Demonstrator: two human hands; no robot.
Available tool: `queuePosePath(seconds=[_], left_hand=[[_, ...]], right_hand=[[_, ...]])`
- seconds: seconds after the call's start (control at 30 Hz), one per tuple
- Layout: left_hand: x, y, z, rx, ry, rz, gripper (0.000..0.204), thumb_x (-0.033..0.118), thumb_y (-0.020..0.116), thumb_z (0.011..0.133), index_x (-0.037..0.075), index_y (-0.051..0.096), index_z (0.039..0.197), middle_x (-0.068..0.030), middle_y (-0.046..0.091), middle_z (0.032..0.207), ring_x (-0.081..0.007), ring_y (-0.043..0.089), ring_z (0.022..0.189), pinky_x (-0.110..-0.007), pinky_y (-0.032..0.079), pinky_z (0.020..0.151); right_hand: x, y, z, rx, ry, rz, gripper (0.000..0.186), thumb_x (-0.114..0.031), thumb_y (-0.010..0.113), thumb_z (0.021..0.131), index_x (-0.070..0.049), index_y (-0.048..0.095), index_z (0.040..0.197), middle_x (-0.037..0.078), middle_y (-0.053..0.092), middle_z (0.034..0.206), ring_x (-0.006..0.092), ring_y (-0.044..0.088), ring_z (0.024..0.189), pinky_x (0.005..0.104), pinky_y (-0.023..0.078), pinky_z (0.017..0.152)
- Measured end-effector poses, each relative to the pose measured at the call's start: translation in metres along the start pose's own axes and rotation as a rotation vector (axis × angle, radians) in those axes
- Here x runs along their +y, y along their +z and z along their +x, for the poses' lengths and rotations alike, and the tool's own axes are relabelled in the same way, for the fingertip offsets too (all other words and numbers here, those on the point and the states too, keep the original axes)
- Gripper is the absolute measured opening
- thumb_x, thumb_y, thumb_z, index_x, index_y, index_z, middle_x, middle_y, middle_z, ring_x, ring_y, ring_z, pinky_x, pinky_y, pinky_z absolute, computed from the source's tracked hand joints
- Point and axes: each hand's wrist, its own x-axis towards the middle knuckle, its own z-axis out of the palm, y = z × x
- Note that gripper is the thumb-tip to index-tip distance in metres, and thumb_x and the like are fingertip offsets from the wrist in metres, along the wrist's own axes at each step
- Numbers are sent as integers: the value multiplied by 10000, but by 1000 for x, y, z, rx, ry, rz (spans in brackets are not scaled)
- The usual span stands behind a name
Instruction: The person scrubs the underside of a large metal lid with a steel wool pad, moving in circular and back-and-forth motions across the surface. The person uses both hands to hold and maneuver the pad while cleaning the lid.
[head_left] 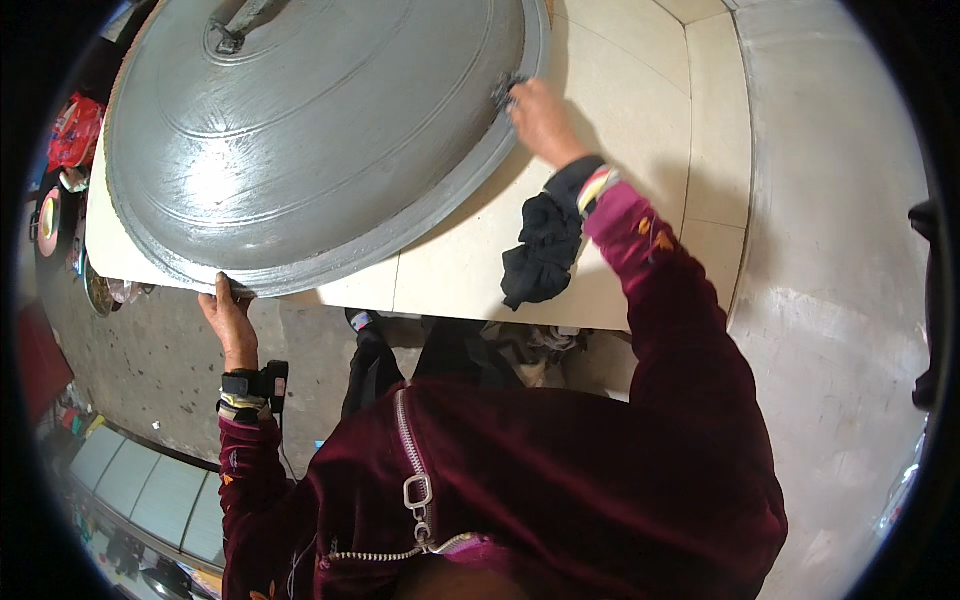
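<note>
A large round grey metal pot lid [330, 150], domed with ring grooves and a handle [245, 22] on top, lies on the cream tiled counter. My left hand [230, 322] grips its near rim, thumb on top and fingers below the edge. At the lid's right side, my right hand [543, 122] is closed around a dark crumpled wad [508, 92] and presses it where the dome meets the flat rim. Whether the wad is rag or scouring wool cannot be made out. Near my right wrist, a bunched black cloth [540, 250] rests on the counter.
The cream tiled counter [640, 150] ends at its front edge just before my body. A grey wall [830, 220] stands to the right. At far left are a red plastic bag [76, 132] and pans on a dark surface. Below shows the concrete floor [160, 350].
</note>
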Motion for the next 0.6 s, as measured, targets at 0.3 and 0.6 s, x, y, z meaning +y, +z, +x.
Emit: queuePosePath(seconds=[0.3,0.6], left_hand=[[0,-6,5,-61,22,57,400,253,568,998,24,407,1284,-133,576,1200,-217,627,1011,-370,603,711],[0,-6,-1,-51,38,48,450,287,578,997,30,406,1324,-119,561,1242,-215,599,1070,-371,571,789]], right_hand=[[-64,18,-42,24,113,-131,39,-60,578,852,-25,580,871,193,557,929,407,586,883,500,492,767],[64,3,74,94,68,-194,89,-110,595,850,-85,648,917,189,593,934,419,607,882,529,493,744]])
